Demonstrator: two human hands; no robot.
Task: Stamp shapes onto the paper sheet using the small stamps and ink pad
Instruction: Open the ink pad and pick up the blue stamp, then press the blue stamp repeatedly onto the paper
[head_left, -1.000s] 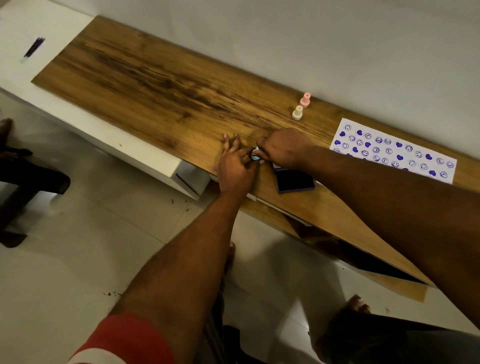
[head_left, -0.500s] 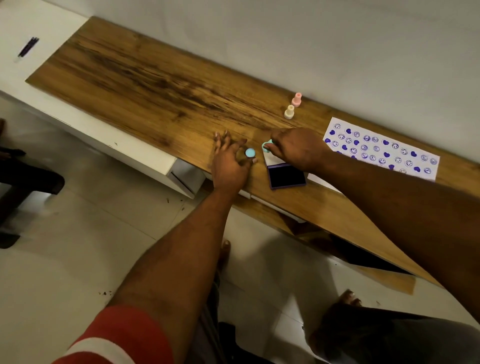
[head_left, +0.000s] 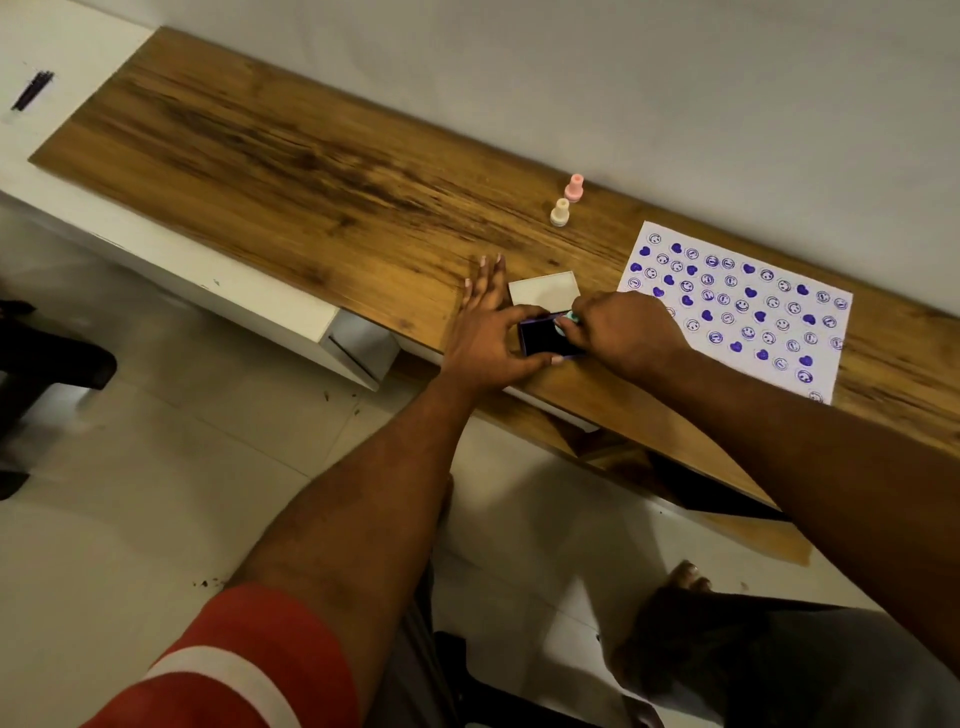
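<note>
A dark purple ink pad (head_left: 540, 338) lies open near the front edge of the wooden shelf (head_left: 291, 171), its pale lid (head_left: 543, 288) flat behind it. My left hand (head_left: 493, 332) grips the pad between thumb and forefinger. My right hand (head_left: 623, 332) pinches a small teal stamp (head_left: 569, 318) at the pad's right rim. To the right lies the white paper sheet (head_left: 737, 306), covered with several purple hearts and smiley faces. A cream stamp (head_left: 560, 212) and a pink stamp (head_left: 574, 188) stand upright behind.
A grey wall runs close behind the shelf. A dark pen (head_left: 32, 91) lies on the white cabinet top at far left. Below the shelf are a white drawer unit (head_left: 358, 348), tiled floor and my bare foot (head_left: 680, 577).
My left hand has moved right from flat on the wood and gripped the ink pad. My right hand has brought the teal stamp down onto the pad. The lid now shows behind it.
</note>
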